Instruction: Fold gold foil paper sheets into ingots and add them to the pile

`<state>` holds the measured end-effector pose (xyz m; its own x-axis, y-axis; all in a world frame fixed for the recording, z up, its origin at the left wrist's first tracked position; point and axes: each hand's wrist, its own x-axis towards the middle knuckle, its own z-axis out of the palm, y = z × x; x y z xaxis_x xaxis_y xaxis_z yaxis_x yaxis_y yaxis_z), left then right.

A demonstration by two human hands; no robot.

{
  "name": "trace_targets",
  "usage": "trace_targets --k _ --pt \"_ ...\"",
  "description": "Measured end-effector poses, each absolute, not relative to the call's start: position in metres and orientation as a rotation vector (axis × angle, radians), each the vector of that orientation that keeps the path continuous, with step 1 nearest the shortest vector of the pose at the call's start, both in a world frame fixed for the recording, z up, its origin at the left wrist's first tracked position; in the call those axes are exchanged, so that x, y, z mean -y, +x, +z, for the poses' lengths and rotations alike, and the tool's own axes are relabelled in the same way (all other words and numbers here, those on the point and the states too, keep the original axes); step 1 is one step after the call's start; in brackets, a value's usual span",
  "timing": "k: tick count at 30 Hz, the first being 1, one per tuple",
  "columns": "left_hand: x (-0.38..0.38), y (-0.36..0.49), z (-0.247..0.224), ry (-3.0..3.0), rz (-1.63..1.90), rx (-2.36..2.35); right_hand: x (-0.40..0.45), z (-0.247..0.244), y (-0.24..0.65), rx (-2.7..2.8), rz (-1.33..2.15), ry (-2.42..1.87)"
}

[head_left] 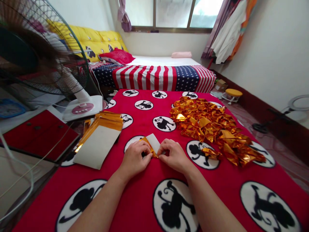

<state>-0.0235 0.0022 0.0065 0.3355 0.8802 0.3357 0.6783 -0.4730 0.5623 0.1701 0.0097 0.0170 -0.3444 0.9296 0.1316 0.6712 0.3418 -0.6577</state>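
Between my hands lies a small sheet [153, 143], pale on one side, with a shiny gold strip along its left and lower edge. My left hand [137, 156] pinches the gold strip near its lower end. My right hand [174, 155] has thumb and fingers closed on the sheet's lower right corner. The fingertips of both hands are close together, a small gap apart. To the left rests a stack of gold sheets [109, 120] with a pale sheet [98, 146] on top. A large heap of folded gold foil pieces [205, 122] spreads on the right.
Under everything is a red cloth [140, 199] with round monkey prints. One loose gold piece [211, 153] lies right of my right hand. A running fan [83, 108] and a red box [40, 133] stand at the left. Beyond the cloth is a bed [149, 77]; a yellow stool [233, 92] stands right.
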Motion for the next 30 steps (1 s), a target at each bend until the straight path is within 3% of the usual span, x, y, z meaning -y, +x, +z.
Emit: trace_targets --k 30 --pt "-0.0007 -0.0165 0.0043 2.268 0.913 -1.485 -0.0098 0.0185 0.1699 2.124 0.685 -1.398"
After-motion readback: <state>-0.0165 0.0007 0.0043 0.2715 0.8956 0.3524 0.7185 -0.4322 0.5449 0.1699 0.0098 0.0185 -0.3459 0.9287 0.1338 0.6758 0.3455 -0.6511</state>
